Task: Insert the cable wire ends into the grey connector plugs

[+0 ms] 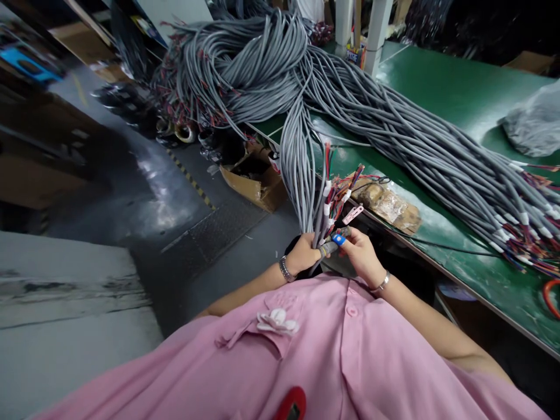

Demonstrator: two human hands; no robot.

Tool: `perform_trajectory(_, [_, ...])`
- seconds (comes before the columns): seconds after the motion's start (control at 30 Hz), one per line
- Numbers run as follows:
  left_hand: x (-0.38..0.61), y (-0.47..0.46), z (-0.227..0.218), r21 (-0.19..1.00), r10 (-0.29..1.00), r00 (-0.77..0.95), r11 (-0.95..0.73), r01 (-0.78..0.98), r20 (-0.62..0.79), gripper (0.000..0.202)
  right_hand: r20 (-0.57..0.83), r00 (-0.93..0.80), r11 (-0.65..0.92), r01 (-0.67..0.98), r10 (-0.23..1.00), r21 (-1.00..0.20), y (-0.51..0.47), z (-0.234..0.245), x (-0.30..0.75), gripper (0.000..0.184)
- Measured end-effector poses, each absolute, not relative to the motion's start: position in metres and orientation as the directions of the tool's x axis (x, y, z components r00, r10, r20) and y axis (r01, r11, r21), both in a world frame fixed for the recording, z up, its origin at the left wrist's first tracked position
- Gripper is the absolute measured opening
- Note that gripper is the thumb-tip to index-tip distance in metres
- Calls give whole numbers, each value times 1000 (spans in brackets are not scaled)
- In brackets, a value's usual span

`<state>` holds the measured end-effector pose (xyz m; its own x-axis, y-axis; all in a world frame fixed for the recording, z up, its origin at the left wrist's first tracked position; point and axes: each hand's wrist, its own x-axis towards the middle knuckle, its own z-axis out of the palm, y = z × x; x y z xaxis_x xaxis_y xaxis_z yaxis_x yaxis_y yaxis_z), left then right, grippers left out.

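My left hand [305,255] is closed round a grey multi-core cable [315,238] close to my body, its thumb wrapped in grey material. Right beside it, my right hand [359,254] is pinched shut, with a blue wrap on the thumb; what lies between these fingers is too small to make out. Just above both hands stand cable ends with white sleeves [327,189] and red, green and black wires. A pink clip-like piece [353,214] shows beyond my right fingers. A hanging bunch of grey cables [298,157] drops off the table edge towards my left hand.
A large coil of grey cables [245,70] lies at the back of the green table [437,76]; a long cable bundle [415,131] runs rightwards. A taped brown piece [389,207] sits near the edge. An open cardboard box [258,181] is on the floor, left of the table.
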<state>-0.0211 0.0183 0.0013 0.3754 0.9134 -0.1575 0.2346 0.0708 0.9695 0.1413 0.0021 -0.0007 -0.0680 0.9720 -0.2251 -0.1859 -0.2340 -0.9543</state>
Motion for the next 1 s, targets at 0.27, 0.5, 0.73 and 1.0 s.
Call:
perform_trajectory(0.27, [-15, 18, -1, 991, 947, 301, 85, 100, -111, 31, -279, -59, -283, -310, 959, -908, 5, -5, 147, 30])
perform_trajectory(0.5, [-8, 19, 1, 995, 973, 212, 94, -19, -88, 31, -293, -80, -301, -394, 953, -869, 4, -3, 151, 28])
perform_trajectory(0.73, [-9, 24, 6, 978, 895, 414, 98, 182, -167, 27, -232, -95, -250, -317, 968, -915, 8, 3, 151, 28])
perform_trajectory(1.0, [-5, 22, 2, 986, 964, 226, 158, -62, -140, 25, -225, -68, -235, -265, 972, -935, 9, 2, 157, 31])
